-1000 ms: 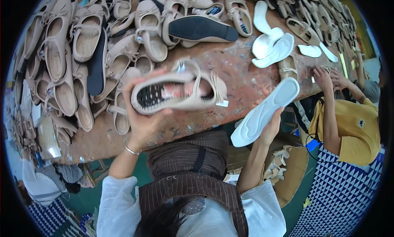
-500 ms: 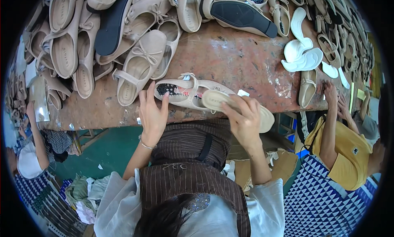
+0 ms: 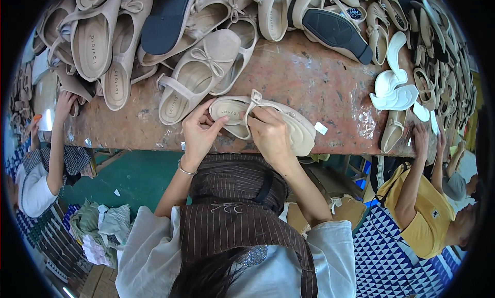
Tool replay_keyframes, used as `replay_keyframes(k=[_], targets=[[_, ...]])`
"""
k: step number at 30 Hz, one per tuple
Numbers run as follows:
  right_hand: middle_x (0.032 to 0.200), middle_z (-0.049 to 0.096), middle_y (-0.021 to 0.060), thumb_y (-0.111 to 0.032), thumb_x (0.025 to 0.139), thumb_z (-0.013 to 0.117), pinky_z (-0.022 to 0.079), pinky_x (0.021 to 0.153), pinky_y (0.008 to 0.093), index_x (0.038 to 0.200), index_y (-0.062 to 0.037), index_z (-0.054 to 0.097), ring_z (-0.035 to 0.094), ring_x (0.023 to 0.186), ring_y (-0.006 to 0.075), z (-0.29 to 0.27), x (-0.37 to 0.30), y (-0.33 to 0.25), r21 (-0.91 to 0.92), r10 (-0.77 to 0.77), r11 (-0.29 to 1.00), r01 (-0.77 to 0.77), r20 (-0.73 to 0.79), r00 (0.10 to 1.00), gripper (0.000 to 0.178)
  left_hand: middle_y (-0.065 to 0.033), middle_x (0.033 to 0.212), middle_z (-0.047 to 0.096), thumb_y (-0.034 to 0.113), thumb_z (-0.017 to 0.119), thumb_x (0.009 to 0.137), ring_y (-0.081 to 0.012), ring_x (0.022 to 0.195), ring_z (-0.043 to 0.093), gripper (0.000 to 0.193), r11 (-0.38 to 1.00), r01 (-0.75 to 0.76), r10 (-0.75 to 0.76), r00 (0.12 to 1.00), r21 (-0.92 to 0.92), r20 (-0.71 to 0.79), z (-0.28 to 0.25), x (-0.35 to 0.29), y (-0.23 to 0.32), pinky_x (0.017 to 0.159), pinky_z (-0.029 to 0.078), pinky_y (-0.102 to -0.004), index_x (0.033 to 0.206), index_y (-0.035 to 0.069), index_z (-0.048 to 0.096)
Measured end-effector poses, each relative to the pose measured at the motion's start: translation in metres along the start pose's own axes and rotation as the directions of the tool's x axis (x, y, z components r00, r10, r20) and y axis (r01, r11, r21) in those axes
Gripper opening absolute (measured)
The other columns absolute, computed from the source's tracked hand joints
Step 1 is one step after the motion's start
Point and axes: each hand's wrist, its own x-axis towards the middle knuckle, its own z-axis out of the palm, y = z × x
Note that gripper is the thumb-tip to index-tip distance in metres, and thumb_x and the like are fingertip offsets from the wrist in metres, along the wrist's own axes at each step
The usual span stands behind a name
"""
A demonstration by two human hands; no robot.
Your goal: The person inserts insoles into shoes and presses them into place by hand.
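Note:
A beige strapped flat shoe (image 3: 296, 114) lies on its sole near the table's front edge, heel to the left. A pale beige insole (image 3: 300, 136) runs under its strap. The insole's heel part sits in the shoe's heel, while its wide front part sticks out over the near side. My left hand (image 3: 200, 130) pinches the heel end, thumb at the rim and fingers behind. With bent fingers by the strap, my right hand (image 3: 270, 135) grips the insole at its middle. Its fingertips are partly hidden inside the shoe.
Piled beige shoes (image 3: 198, 73) cover the table's (image 3: 309, 71) left and far side. White foot-shaped pads (image 3: 397, 94) and a single shoe (image 3: 393, 130) lie to the right. Co-workers' hands (image 3: 420, 138) are at the right edge, and another person's arm (image 3: 58, 143) reaches in at left.
The insole has moved left under the strap, its heel part now covering the patterned inside of the shoe. My right hand has followed it leftward. My left hand has closed on the heel.

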Motion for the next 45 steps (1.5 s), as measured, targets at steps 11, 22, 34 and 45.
replay_keyframes(k=[11, 22, 34, 45], targets=[[0.119, 0.067, 0.0124, -0.003, 0.073, 0.066, 0.054, 0.089, 0.0401, 0.108, 0.0025, 0.070, 0.066, 0.104, 0.0304, 0.011, -0.002, 0.013, -0.146, -0.270, 0.948, 0.284, 0.109, 0.957, 0.035, 0.0019, 0.063, 0.059, 0.008, 0.075, 0.091, -0.0011, 0.055, 0.053, 0.017, 0.986, 0.162, -0.167, 0.978, -0.048, -0.127, 0.008, 0.011, 0.006, 0.043, 0.041, -0.0212, 0.102, -0.005, 0.072], [0.129, 0.066, 0.0162, -0.005, 0.074, 0.066, 0.046, 0.109, 0.0401, 0.118, -0.0003, 0.070, 0.065, 0.119, 0.0283, -0.017, -0.005, -0.011, -0.256, -0.047, 0.955, 0.152, 0.376, 0.926, 0.045, -0.0057, 0.054, 0.052, 0.003, 0.067, 0.090, -0.0090, 0.048, 0.042, 0.007, 0.974, -0.041, 0.071, 0.989, 0.221, -0.127, 0.007, 0.020, 0.002, 0.047, 0.034, -0.0311, 0.089, -0.003, 0.069], [0.120, 0.067, 0.0201, -0.006, 0.081, 0.071, 0.038, 0.111, 0.0511, 0.118, 0.0007, 0.069, 0.066, 0.111, 0.0344, -0.062, 0.008, 0.023, -0.393, 0.202, 0.800, -0.454, -0.536, 0.820, 0.038, -0.0148, 0.061, 0.062, 0.018, 0.070, 0.087, -0.0370, 0.056, 0.064, 0.020, 0.656, -0.417, 0.220, 0.903, 0.629, 0.369, 0.047, -0.061, 0.035, 0.053, 0.050, -0.0485, 0.079, 0.004, 0.059], [0.136, 0.057, 0.0270, 0.001, 0.079, 0.069, 0.028, 0.114, 0.0630, 0.118, 0.0018, 0.059, 0.058, 0.126, 0.0430, -0.027, -0.091, -0.018, -0.211, 0.372, 0.894, -0.395, -0.139, 0.918, 0.040, -0.0257, 0.147, 0.045, 0.026, 0.065, 0.084, -0.0392, 0.147, 0.030, 0.064, 0.286, -0.805, 0.239, 0.586, 0.520, 0.774, 0.089, -0.076, 0.024, 0.119, 0.025, -0.0595, 0.137, -0.007, 0.054]])
